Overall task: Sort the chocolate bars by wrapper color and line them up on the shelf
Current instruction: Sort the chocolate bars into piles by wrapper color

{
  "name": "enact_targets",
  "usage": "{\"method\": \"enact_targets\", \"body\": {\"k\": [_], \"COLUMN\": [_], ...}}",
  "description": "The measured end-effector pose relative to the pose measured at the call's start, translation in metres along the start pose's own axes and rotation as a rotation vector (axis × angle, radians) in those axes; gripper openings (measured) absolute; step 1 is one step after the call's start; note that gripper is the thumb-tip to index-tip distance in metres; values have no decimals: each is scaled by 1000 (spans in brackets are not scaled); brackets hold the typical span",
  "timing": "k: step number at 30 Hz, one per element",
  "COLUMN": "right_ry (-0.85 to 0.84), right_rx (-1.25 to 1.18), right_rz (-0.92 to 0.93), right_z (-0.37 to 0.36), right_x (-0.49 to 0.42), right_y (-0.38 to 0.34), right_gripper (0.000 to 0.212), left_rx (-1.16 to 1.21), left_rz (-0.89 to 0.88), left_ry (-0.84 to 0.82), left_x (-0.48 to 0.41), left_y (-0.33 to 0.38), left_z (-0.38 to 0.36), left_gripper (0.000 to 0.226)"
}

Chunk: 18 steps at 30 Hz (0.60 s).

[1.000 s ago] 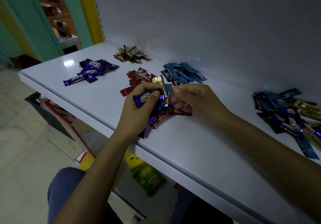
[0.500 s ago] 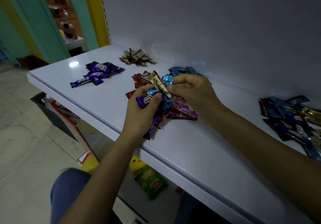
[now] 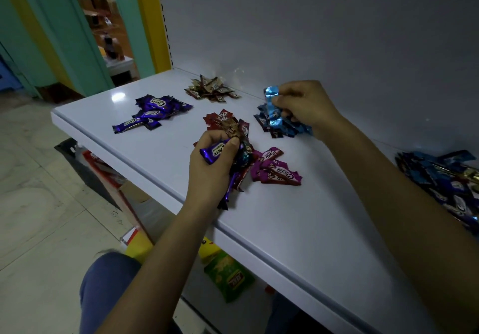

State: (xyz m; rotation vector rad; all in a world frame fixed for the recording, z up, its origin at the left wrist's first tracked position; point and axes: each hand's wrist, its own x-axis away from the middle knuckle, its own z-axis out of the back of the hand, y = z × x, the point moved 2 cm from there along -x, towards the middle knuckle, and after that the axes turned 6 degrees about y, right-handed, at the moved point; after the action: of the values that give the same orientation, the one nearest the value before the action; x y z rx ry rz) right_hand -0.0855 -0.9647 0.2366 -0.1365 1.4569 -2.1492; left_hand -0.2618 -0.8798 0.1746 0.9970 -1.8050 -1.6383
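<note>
At centre right of the frame, the right hand pinches a shiny light-blue foil-wrapped chocolate bar just above the pile of blue-wrapped bars on the white shelf. The left hand, mid-frame, has its fingers curled round a mixed bunch of bars, a purple one on top. The bars look light and thin, their foil slippery and crinkly; the flat crimped ends seem the surest place to pinch
</note>
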Motion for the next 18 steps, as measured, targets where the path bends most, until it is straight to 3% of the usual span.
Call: {"method": "enact_targets", "body": {"k": [4, 9, 12, 14, 16, 18], "right_ry": [159, 271, 300, 169, -195, -526], "right_rx": [95, 523, 471, 195, -37, -83], "right_rz": [-79, 34, 151, 174, 121, 114], "right_z": [1, 6, 1, -5, -14, -22], "right_x": [-24, -22, -17, -9, 7, 22], "right_y": [49, 81, 65, 40, 14, 2], "right_gripper": [22, 20, 16, 20, 27, 28], "left_rx": [-37, -49, -58, -50, -37, -28], "left_rz": [-21, -29, -26, -25, -31, -45], "left_ry": [-21, -17, -13, -5, 4, 11], "left_x": [0, 0, 0, 0, 0, 0], "left_y": [0, 0, -1, -1, -1, -1], "left_z": [-1, -2, -1, -1, 0, 0], "left_gripper": [11, 17, 17, 17, 16, 15]}}
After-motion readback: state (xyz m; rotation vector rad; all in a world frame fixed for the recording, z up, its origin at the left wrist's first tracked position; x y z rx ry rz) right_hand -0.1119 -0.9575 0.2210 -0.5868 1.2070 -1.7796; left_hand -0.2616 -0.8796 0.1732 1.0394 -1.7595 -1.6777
